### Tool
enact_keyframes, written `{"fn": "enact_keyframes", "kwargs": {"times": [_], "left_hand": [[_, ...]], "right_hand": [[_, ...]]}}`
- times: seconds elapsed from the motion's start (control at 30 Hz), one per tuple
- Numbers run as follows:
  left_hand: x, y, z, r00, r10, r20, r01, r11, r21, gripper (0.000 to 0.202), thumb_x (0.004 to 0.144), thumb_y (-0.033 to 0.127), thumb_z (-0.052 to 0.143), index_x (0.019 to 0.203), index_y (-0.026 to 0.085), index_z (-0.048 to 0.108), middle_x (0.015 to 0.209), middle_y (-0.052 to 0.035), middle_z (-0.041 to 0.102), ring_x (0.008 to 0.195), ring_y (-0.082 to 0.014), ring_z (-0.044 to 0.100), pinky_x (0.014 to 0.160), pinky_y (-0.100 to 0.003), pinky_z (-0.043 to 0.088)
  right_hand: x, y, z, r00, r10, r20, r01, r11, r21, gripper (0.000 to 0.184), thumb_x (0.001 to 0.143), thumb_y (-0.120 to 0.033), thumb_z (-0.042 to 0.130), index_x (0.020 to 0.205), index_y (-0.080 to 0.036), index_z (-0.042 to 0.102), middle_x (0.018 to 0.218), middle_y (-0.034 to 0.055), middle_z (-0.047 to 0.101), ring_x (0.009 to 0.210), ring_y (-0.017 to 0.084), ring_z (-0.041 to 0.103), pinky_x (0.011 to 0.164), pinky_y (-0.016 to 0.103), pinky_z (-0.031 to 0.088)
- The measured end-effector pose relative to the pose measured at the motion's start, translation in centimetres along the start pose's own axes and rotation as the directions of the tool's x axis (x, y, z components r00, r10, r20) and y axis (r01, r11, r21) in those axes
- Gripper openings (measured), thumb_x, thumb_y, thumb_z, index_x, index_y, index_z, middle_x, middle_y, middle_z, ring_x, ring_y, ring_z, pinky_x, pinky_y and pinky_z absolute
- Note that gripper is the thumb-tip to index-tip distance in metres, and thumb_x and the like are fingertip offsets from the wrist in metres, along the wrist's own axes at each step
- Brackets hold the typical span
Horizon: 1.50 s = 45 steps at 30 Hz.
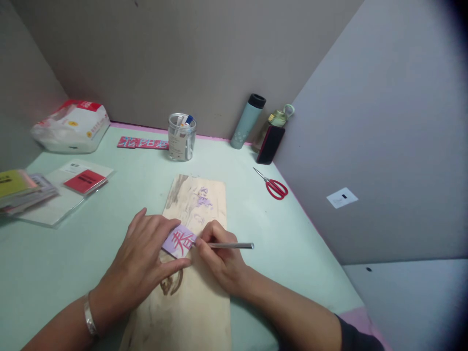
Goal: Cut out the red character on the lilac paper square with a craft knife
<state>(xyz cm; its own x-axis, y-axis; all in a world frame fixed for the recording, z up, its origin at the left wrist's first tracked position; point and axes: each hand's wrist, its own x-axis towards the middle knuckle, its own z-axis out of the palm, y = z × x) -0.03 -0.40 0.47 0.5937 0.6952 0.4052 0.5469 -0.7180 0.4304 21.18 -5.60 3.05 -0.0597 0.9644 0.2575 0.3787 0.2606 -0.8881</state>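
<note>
A small square purple block (177, 240) with a red Chinese character lies on a long wooden board (204, 317). My left hand (146, 243) grips the block between thumb and fingers at its left and near edges. Pinched in my right hand (223, 258) is a slim silver pen-shaped tool (234, 245), its tip meeting the block's right side. Fingers partly cover that tip, so its shape is unclear. The board has purple marks near its far end and a brown ring-shaped stain beside my left thumb.
Red-handled scissors (275, 187) lie right of the board. Behind stand a clear cup (182, 141) of pens, a teal tumbler (248, 122), a green bottle (278, 117) and a phone (270, 145). Red character tiles (146, 143), a tissue pack (75, 126) and coloured packets (85, 182) occupy the left.
</note>
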Motion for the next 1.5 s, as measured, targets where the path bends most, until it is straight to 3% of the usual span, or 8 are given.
{"fn": "enact_keyframes", "kwargs": {"times": [0.37,0.5,0.63,0.97,1.17,1.5], "left_hand": [[0.0,0.5,0.3,0.999,-0.023,-0.023,0.023,1.000,0.017,0.056,0.091,0.066,0.067,0.119,0.020,0.051,0.104,-0.0062,0.061,0.101,-0.0296,0.061,0.120,-0.061,0.023],[0.1,-0.1,-0.2,0.999,0.016,0.050,-0.016,1.000,-0.003,0.061,0.090,0.063,0.071,0.131,0.023,0.051,0.111,-0.0060,0.064,0.108,-0.0299,0.061,0.122,-0.059,0.020],[0.1,-0.4,-0.8,0.993,-0.002,0.120,0.009,0.998,-0.063,0.047,0.094,0.051,0.070,0.131,0.027,0.052,0.114,-0.0032,0.067,0.113,-0.0280,0.061,0.124,-0.055,0.018],[0.3,-0.1,-0.9,0.996,-0.040,0.080,0.047,0.995,-0.083,0.041,0.090,0.050,0.074,0.120,0.027,0.058,0.108,-0.0015,0.071,0.108,-0.0287,0.065,0.123,-0.061,0.021],[0.5,0.0,-0.8,0.995,-0.050,0.090,0.057,0.995,-0.084,0.042,0.089,0.050,0.075,0.119,0.027,0.058,0.107,-0.0010,0.070,0.107,-0.0277,0.065,0.124,-0.060,0.019],[0.2,-0.1,-0.9,0.995,-0.039,0.095,0.047,0.995,-0.085,0.043,0.090,0.049,0.076,0.120,0.028,0.054,0.108,-0.0013,0.069,0.108,-0.0272,0.063,0.124,-0.059,0.017]], "right_hand": [[0.0,-0.3,0.0,0.999,-0.043,0.011,0.043,0.999,-0.023,0.022,0.097,-0.023,0.055,0.077,-0.022,0.044,0.070,-0.0042,0.049,0.061,0.011,0.043,0.060,0.026,0.035],[0.0,-0.1,0.2,0.999,-0.022,-0.033,0.021,0.999,-0.033,0.023,0.096,-0.024,0.056,0.076,-0.022,0.043,0.067,-0.0052,0.046,0.060,0.011,0.041,0.058,0.026,0.034],[0.2,-0.1,0.2,0.998,-0.039,-0.056,0.037,0.998,-0.043,0.025,0.095,-0.024,0.055,0.074,-0.022,0.041,0.065,-0.0058,0.044,0.059,0.011,0.038,0.057,0.026,0.032],[0.1,-0.6,-0.1,0.999,-0.043,0.023,0.044,0.998,-0.040,0.025,0.096,-0.024,0.054,0.075,-0.023,0.042,0.069,-0.0040,0.048,0.061,0.011,0.042,0.059,0.027,0.034],[-0.1,-0.3,0.1,0.998,-0.035,-0.059,0.032,0.999,-0.042,0.024,0.095,-0.024,0.053,0.075,-0.023,0.042,0.068,-0.0039,0.048,0.061,0.012,0.042,0.058,0.027,0.034],[-0.1,-0.2,0.3,0.997,-0.026,-0.071,0.021,0.998,-0.063,0.024,0.096,-0.024,0.052,0.075,-0.023,0.041,0.068,-0.0039,0.047,0.061,0.012,0.042,0.059,0.028,0.033]]}}
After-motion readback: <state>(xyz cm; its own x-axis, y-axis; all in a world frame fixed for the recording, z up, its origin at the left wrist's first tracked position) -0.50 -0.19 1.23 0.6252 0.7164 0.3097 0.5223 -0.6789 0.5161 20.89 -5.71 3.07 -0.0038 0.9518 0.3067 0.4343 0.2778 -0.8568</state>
